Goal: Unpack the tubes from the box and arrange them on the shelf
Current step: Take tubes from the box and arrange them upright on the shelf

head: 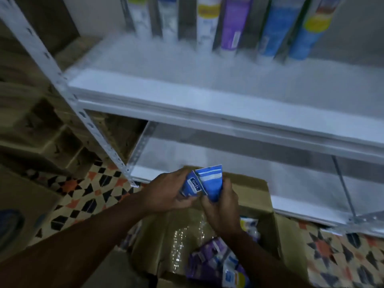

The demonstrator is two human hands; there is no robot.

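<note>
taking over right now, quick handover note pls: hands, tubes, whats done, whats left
Hands: the left hand grips one blue tube; the right hand grips a second blue tube. Both are held above the open box.
Done: a row of tubes stands at the back of the upper shelf.
Left: shelve these two, then the purple and white tubes lying in the box.
</note>
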